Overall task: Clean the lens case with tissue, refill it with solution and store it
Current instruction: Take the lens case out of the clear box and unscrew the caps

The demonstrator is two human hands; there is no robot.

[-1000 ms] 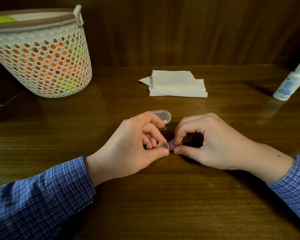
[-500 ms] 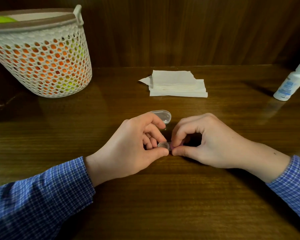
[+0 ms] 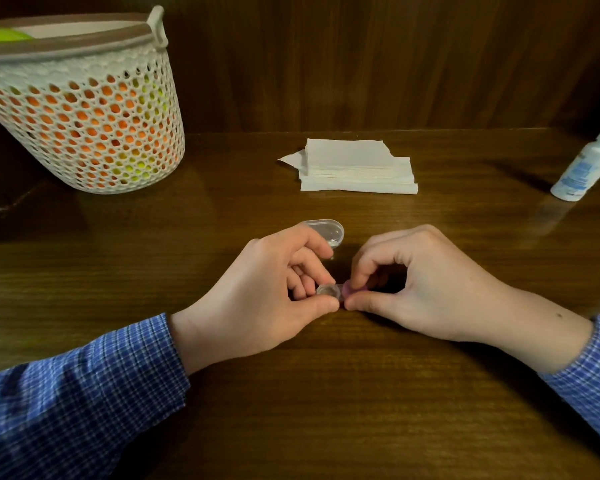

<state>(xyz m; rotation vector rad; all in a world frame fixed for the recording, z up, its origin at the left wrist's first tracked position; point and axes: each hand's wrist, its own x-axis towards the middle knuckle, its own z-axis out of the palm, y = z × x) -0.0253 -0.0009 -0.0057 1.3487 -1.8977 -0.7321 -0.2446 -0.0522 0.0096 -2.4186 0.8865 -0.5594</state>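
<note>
A small lens case (image 3: 328, 291) rests low on the wooden table (image 3: 291, 393) between my hands. My left hand (image 3: 267, 296) pinches its clear round well with thumb and fingers. My right hand (image 3: 416, 282) grips the pink cap (image 3: 347, 289) on the case's other side between thumb and forefinger. Just behind my left fingers lies a clear oblong plastic lid or container (image 3: 326, 231), partly hidden by them. A stack of white tissues (image 3: 355, 167) lies farther back in the middle. The white solution bottle (image 3: 584, 164) with a blue label stands at the far right.
A white perforated basket (image 3: 80, 109) with orange and green contents stands at the back left. A dark wood-panelled wall rises behind the table. Blue checked sleeves cover both forearms at the lower corners.
My right hand's fingers have shifted slightly around the pink cap, which shows a little more than half a second ago. The left hand and everything else stay put.
</note>
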